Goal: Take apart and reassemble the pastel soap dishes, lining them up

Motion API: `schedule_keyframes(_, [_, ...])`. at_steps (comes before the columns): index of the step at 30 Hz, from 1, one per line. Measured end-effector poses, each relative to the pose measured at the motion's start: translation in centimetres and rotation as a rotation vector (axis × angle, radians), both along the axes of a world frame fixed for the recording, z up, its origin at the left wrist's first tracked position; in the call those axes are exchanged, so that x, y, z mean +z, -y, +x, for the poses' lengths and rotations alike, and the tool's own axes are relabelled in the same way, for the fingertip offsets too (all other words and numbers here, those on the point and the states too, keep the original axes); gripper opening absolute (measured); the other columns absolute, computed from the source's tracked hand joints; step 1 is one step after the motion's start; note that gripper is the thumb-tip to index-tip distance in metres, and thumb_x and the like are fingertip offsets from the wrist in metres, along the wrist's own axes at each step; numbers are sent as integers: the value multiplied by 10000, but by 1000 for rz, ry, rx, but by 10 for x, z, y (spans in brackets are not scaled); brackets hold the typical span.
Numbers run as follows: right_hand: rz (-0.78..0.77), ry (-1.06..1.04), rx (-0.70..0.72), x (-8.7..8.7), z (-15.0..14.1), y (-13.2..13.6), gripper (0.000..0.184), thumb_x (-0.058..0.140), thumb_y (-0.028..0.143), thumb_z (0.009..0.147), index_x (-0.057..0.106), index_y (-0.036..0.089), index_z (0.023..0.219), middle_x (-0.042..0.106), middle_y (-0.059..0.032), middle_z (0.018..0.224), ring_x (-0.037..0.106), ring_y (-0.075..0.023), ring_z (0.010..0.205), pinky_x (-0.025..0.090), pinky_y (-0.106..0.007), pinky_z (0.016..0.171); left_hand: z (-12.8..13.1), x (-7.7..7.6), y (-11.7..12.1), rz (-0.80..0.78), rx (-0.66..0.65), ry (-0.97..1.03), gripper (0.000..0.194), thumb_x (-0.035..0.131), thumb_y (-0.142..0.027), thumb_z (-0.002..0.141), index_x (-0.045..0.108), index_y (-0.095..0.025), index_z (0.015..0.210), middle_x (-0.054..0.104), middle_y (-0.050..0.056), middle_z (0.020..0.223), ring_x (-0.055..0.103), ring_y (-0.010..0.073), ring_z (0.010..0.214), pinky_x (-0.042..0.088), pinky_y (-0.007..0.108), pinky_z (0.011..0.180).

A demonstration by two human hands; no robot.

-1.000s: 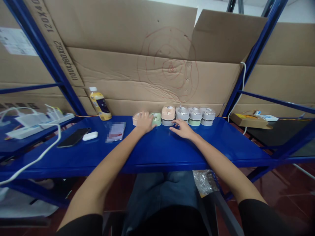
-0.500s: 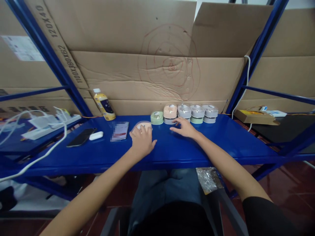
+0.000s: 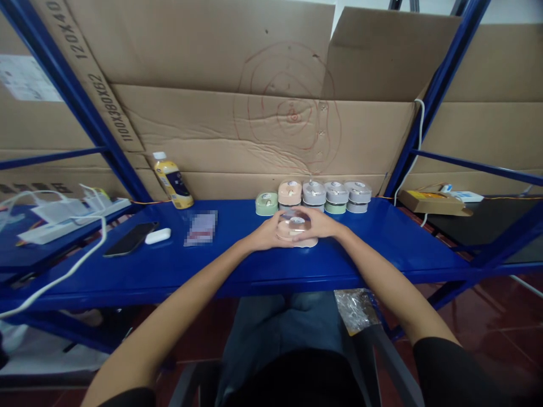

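A pink rounded box with a clear lid [image 3: 296,226] is held between my two hands, just above or on the front middle of the blue shelf. My left hand [image 3: 268,233] curves round its left side, and my right hand [image 3: 323,223] wraps its right side. Both hands' fingertips come close together at its far side. A pale edge shows beneath the box; I cannot tell whether it belongs to it. Just behind stand similar boxes: a single green box [image 3: 267,204], a peach box [image 3: 290,193] on a grey one, and stacked grey boxes [image 3: 314,193] to the right.
On the left of the blue shelf [image 3: 237,271] lie a phone with a lit, blurred screen [image 3: 201,228], a white earbud case [image 3: 158,236] and a dark phone [image 3: 130,239]. A yellow bottle [image 3: 173,183] leans against the cardboard backing [image 3: 203,124]. A white cable [image 3: 80,265] crosses the left end.
My left hand has carried the pink box rightward from beside the lit phone to the front of the stacks. My right hand has come down from the stacks and closed on its right side.
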State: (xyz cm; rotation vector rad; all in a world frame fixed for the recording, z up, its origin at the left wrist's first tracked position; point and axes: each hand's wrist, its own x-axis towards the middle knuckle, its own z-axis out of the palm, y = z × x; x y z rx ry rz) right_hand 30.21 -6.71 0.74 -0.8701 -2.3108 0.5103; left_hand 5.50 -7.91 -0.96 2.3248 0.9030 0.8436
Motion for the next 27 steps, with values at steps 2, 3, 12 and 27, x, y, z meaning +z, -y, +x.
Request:
schedule_keyframes(2, [-44,-89,-38,4,14,-6,857,901,545,696,604,197,1421,708,-127,1320,692,-312,1179,531,-504,1072,0,-3,-2,-6,39,-6,1086,904,-580,656,393,-197,1534,588,177,1457,591,375,1327,481,526,1127])
schedule_keyframes(3, [-52,-134,-67,7,21,-9,771,867,550,743,626,202,1387,712,-118,1309,692,-304,1171,532,-505,1072,-1,-5,-1,20,55,-20,1040,887,-588,675,432,-194,1523,592,177,1452,590,376,1324,474,532,1132])
schedule_keyframes(12, [-4,-322,-390,12,43,-26,603,753,592,844,666,196,1292,727,-127,1177,686,-313,1097,550,-545,1031,-6,-5,7,190,13,-86,451,563,-533,988,743,-242,1282,632,120,1346,527,318,1371,387,487,1228])
schedule_keyframes(27, [123,-436,-352,21,44,-20,708,718,669,848,602,227,1389,656,-138,1394,614,-332,1301,491,-521,1123,-21,0,7,289,230,-17,444,568,-521,979,692,-220,1281,546,125,1404,521,331,1374,395,512,1222])
